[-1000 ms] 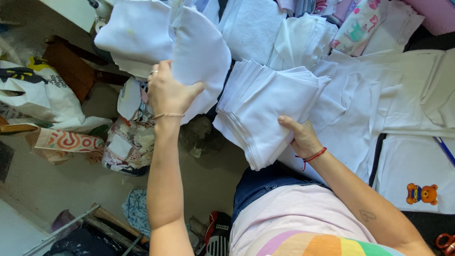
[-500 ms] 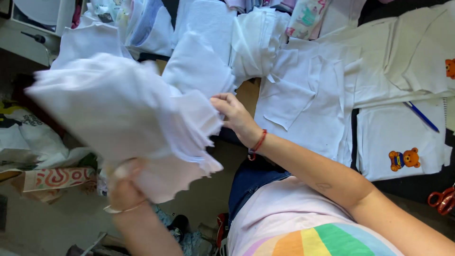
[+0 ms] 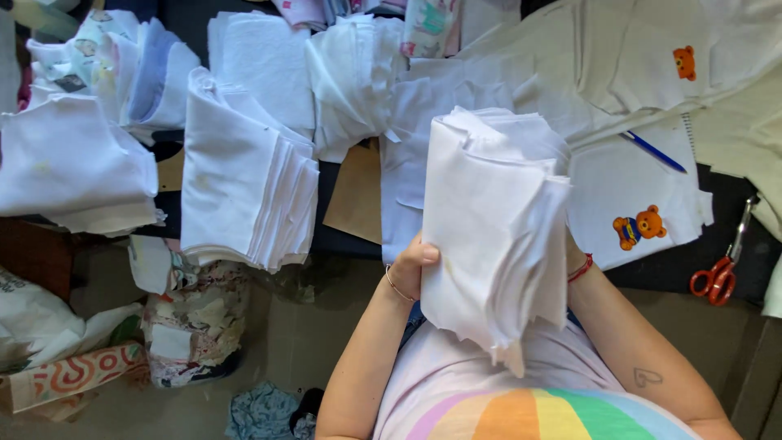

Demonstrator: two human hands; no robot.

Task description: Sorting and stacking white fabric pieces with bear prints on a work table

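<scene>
I hold a thick stack of white cut fabric pieces (image 3: 493, 220) upright in front of my chest. My left hand (image 3: 415, 269) grips its left edge, thumb on the front. My right hand (image 3: 573, 251) is mostly hidden behind the stack's right side; only the wrist with a red bracelet shows. On the table to the left lies another tall white fabric stack (image 3: 244, 191), and a further one (image 3: 73, 167) hangs over the table's left end. White pieces with a bear print (image 3: 639, 226) lie to the right.
Red-handled scissors (image 3: 717, 277) rest at the table's right edge. A blue pen (image 3: 652, 151) lies on the white fabric. Brown paper (image 3: 357, 195) sits on the dark table. Bags of fabric scraps (image 3: 191, 326) and a printed bag (image 3: 73, 371) stand on the floor at left.
The stack has swung from my left side to the centre in front of me, and both hands now hold it upright. My view has shifted right.
</scene>
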